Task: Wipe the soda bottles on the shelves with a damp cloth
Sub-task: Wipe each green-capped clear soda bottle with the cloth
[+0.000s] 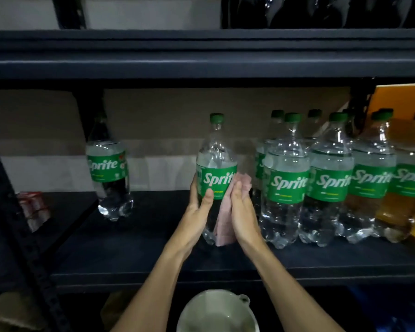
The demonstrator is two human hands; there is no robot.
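Left hand (pixel 199 202) grips upright Sprite bottle (pixel 216 164) at label, thumb in front. Right hand (pixel 241 207), fingers straight, presses pink cloth (pixel 224 226) on bottle's right flank. Bottle stands on dark shelf (pixel 139 248), long axis vertical, between both hands, equally near. Next wipe probably runs along this axis.

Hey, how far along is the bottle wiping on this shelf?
Maybe done: the lone Sprite bottle standing apart at left. In hand: the left hand grips the middle bottle while the right hand presses the pink cloth against its side. Left: the cluster of bottles at right, seemingly not yet reached.
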